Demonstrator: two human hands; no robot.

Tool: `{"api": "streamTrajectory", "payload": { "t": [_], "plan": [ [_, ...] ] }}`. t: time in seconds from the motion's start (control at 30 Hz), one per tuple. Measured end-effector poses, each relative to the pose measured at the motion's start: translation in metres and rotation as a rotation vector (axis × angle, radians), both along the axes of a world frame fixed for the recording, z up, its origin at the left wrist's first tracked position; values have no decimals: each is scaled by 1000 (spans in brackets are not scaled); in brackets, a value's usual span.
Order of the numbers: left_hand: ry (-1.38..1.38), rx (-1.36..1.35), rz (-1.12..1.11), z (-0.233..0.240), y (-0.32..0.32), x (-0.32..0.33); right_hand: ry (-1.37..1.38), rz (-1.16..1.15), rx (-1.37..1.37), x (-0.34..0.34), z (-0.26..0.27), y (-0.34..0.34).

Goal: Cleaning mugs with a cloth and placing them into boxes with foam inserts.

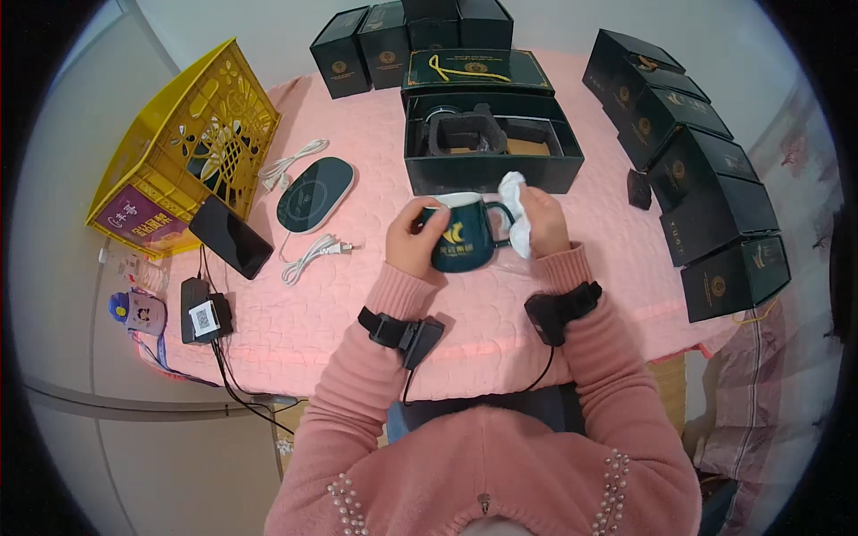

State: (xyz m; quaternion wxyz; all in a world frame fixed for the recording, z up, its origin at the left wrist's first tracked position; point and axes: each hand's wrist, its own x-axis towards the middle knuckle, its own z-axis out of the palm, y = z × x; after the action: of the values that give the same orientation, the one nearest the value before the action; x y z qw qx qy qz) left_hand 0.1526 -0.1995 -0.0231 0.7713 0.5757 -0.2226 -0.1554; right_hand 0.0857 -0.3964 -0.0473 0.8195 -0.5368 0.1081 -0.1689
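My left hand (417, 234) grips the rim and left side of a dark green ceramic mug (469, 242) with a gold emblem; its handle points right. A crumpled white tissue (517, 214) is held in my right hand (544, 221), beside the mug handle. Beyond the mug stands an open dark green gift box (493, 175) with grey foam inserts (466, 132) and a yellow cord on its lid. On the left lies an oval, dark green warming pad (316, 194) with a white cable and plug (322, 251).
Closed dark green boxes (694, 177) line the right side, and more (385, 50) stand at the back. A small dark foam block (639, 189) lies near the right row. At left are a yellow plastic crate (174, 147), a smartphone (231, 236), black cabled devices (204, 313) and a small bottle (144, 312).
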Motion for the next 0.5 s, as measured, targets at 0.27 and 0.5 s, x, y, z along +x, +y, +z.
{"api": "streamTrajectory", "payload": {
  "t": [0.27, 0.5],
  "plan": [
    [100, -51, 46, -3, 4, 14, -364, -414, -512, -4, 28, 30],
    [144, -113, -15, 2, 0, 7, -295, -257, -330, -15, 33, 37]
  ]
}}
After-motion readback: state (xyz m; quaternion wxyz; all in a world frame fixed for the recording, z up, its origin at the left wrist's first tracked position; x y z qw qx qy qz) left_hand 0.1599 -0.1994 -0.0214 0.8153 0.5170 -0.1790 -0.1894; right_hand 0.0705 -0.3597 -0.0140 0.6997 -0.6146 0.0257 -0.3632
